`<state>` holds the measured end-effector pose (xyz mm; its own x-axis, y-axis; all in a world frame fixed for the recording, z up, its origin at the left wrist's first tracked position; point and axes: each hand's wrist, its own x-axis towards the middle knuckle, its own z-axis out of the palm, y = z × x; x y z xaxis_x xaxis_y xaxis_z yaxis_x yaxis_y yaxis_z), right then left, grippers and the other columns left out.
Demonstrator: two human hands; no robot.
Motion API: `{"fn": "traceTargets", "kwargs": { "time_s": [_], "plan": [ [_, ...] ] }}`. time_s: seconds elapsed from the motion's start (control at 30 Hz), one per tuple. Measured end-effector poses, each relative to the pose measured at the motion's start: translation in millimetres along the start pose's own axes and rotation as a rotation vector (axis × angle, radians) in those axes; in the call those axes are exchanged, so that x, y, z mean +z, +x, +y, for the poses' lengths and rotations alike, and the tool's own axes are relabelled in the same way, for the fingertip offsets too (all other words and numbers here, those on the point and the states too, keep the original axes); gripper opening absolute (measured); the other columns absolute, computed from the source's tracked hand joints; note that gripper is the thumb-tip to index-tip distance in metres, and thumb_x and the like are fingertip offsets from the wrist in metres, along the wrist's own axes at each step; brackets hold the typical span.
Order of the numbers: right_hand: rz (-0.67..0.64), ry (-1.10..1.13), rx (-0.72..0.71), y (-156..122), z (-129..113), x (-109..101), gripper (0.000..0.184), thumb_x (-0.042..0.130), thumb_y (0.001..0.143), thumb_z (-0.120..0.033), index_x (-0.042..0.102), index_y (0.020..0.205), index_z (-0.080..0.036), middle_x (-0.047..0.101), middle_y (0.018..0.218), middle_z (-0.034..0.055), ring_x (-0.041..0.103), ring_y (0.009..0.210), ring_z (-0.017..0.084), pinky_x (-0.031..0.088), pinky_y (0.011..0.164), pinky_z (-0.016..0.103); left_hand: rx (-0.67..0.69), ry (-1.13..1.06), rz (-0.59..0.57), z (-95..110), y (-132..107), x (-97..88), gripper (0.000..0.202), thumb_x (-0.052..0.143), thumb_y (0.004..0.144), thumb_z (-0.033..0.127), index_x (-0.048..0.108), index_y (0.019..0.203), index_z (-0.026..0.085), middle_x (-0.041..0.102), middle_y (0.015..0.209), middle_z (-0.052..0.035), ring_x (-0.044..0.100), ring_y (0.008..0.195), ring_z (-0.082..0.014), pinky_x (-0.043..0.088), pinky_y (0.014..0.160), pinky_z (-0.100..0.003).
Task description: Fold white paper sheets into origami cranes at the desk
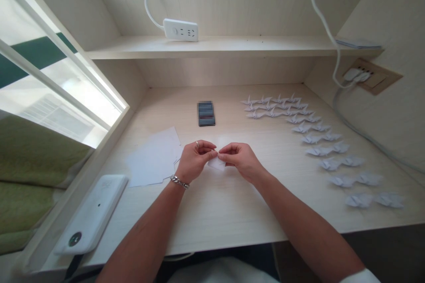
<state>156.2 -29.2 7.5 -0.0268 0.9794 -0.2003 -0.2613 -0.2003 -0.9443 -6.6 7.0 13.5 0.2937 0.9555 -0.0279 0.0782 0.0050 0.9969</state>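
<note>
Between my two hands is a small folded piece of white paper [217,164], held just above the desk at its middle. My left hand [195,157], with a ring and a chain bracelet, pinches its upper left edge between thumb and forefinger. From the other side, my right hand [241,159] pinches it near the same top point. The fingers partly cover the paper, so its exact fold is hidden. Left of my left hand lie loose white paper sheets [152,159], overlapping one another. Folded white paper cranes [272,107] stand in rows along the right side of the desk.
A dark phone-like object [206,113], its face blurred, lies beyond my hands. A white power bank [94,212] with a cable sits at the left front edge. On the shelf [232,45] rests a white power strip [181,30]; its cord runs to the right wall outlet [373,76].
</note>
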Motion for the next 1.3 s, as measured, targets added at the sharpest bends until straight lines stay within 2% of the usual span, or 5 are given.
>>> {"fn": "traceTargets", "kwargs": {
  "time_s": [0.17,0.57,0.9,1.1,1.3],
  "plan": [
    [0.017,-0.066,-0.07,0.2,-0.1,1.3,0.028,0.084,0.051,-0.031,0.066,0.067,-0.015,0.064,0.061,0.0011,0.057,0.058,0.013,0.046,0.055,0.027,-0.004,0.007,-0.001,1.1,-0.3,0.7,0.024,0.078,0.063,0.027,0.07,0.082,0.014,0.072,0.071,-0.0049,0.067,0.066,-0.0163,0.051,0.06,-0.025],
    [-0.031,-0.341,-0.19,4.4,7.5,-4.8,0.017,0.071,0.07,-0.031,0.07,0.08,-0.017,0.07,0.074,0.0045,0.063,0.069,0.017,0.049,0.063,0.03,0.005,0.098,-0.007,-1.5,1.3,-3.7,0.025,0.078,0.065,0.029,0.07,0.083,0.015,0.072,0.071,-0.0054,0.065,0.064,-0.0162,0.048,0.058,-0.025],
    [-0.042,-0.409,-0.247,2.4,3.6,-5.5,0.011,0.067,0.072,-0.023,0.064,0.081,-0.017,0.068,0.078,0.0032,0.063,0.072,0.016,0.049,0.066,0.028,-0.012,0.014,0.003,-1.9,-0.1,2.2,0.023,0.078,0.064,0.025,0.067,0.081,0.013,0.07,0.069,-0.0041,0.063,0.062,-0.013,0.047,0.058,-0.022],
    [-0.012,-0.406,-0.263,1.7,1.5,-5.6,0.012,0.067,0.072,-0.023,0.061,0.08,-0.017,0.067,0.077,0.0021,0.063,0.07,0.015,0.049,0.065,0.028,-0.086,-0.123,-0.017,4.3,-1.2,3.7,0.026,0.07,0.073,0.029,0.066,0.093,0.013,0.066,0.066,-0.0009,0.06,0.06,-0.0109,0.05,0.06,-0.024],
    [0.006,-0.473,-0.313,0.2,3.8,-6.0,0.012,0.065,0.076,-0.028,0.062,0.082,-0.018,0.068,0.082,0.0039,0.065,0.076,0.017,0.051,0.072,0.03,0.026,0.031,-0.061,-3.4,0.7,1.9,0.03,0.075,0.068,0.027,0.066,0.093,0.013,0.07,0.077,-0.0054,0.065,0.072,-0.0149,0.051,0.067,-0.026]
  ]
}}
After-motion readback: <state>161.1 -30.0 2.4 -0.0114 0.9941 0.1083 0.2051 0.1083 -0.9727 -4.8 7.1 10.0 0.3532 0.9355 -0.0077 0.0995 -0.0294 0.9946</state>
